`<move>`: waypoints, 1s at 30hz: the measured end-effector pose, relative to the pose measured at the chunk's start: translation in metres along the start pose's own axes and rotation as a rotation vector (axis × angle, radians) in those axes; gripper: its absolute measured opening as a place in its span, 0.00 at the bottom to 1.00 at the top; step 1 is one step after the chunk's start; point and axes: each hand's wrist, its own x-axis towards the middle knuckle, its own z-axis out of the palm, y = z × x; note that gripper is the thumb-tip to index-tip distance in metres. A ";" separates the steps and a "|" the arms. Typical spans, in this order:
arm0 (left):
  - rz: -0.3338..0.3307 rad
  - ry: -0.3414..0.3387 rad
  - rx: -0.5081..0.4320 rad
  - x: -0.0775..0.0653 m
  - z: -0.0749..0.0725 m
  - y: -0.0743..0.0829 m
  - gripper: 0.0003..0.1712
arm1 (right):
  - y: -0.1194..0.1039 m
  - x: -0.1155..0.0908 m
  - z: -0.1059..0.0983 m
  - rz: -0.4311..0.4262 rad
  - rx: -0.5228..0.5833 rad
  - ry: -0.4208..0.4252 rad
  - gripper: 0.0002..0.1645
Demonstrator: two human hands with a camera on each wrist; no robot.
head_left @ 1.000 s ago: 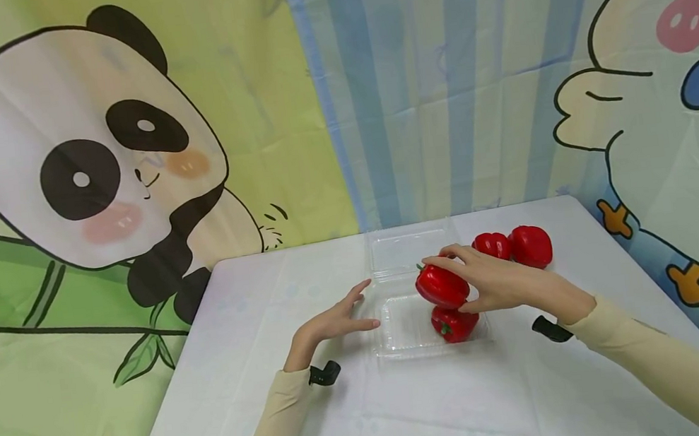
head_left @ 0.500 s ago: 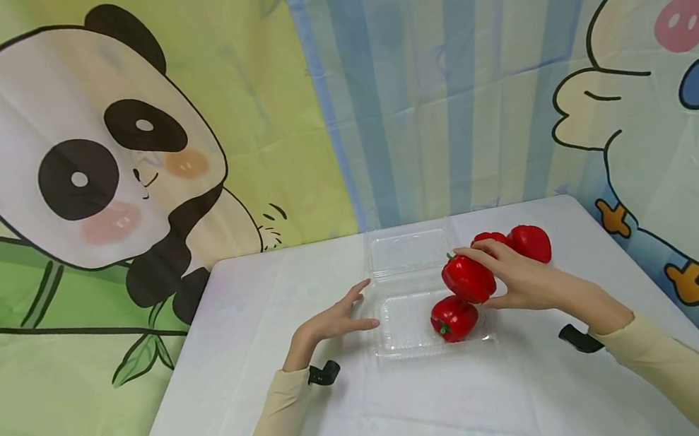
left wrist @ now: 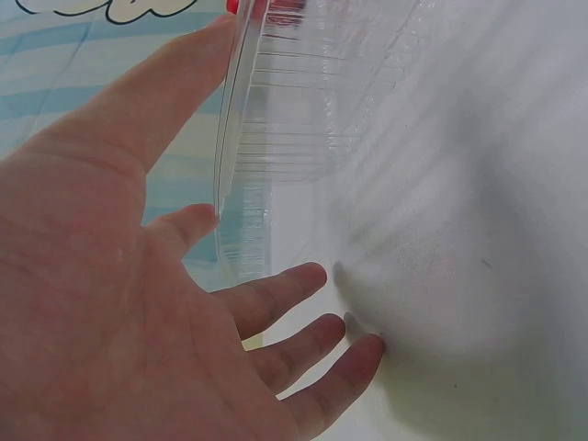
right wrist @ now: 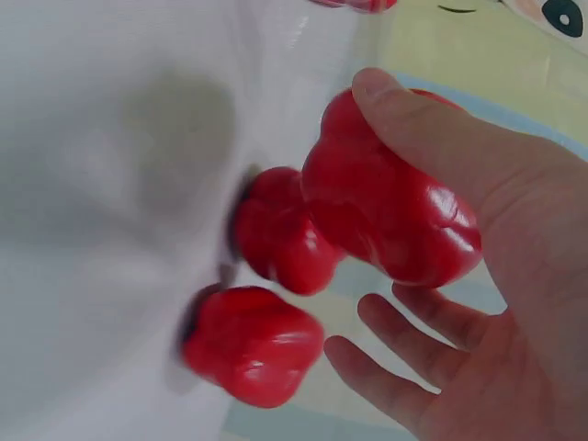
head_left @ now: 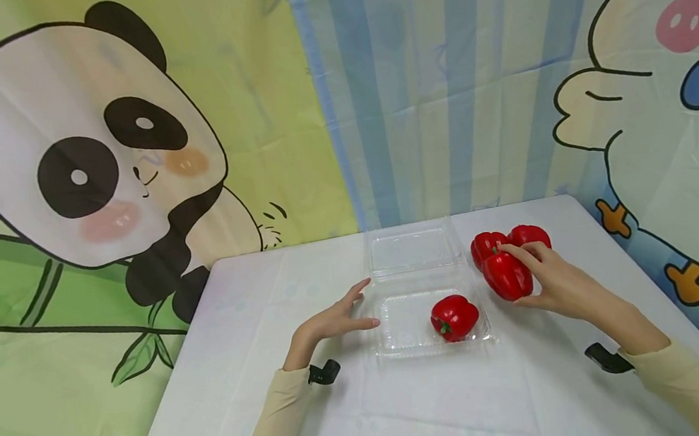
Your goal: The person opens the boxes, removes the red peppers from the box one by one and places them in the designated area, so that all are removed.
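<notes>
In the head view my right hand (head_left: 557, 281) holds a red bell pepper (head_left: 507, 275) between thumb and fingers, right of the clear plastic box. The right wrist view shows this held pepper (right wrist: 390, 197) raised off the table. Two more red bell peppers, one on the left (head_left: 485, 246) and one on the right (head_left: 529, 234), lie just behind it. One red bell pepper (head_left: 454, 318) rests inside the clear box (head_left: 401, 344), in its right part. My left hand (head_left: 331, 321) has its fingers spread at the box's left side; in the left wrist view its thumb touches the rim (left wrist: 228, 138).
The box's clear lid (head_left: 410, 250) lies folded back behind its base. A white cloth covers the table (head_left: 446, 407). Printed curtains with a panda (head_left: 92, 145) and stripes hang right behind the table's back edge.
My right hand has carried the held pepper rightward, from above the pepper in the box to in front of the two other peppers. The left hand has stayed in place.
</notes>
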 end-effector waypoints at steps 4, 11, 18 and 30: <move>-0.002 -0.001 -0.002 0.000 0.000 0.000 0.58 | 0.009 -0.006 0.011 0.060 0.016 -0.012 0.69; -0.001 0.005 0.008 0.000 0.000 0.000 0.57 | 0.010 -0.011 0.032 0.122 0.039 -0.036 0.70; 0.002 0.002 0.010 0.001 0.000 0.001 0.58 | 0.006 -0.010 0.046 0.156 -0.001 -0.011 0.69; 0.008 0.002 0.007 0.000 0.000 0.001 0.58 | 0.004 -0.003 0.054 0.148 -0.015 0.025 0.67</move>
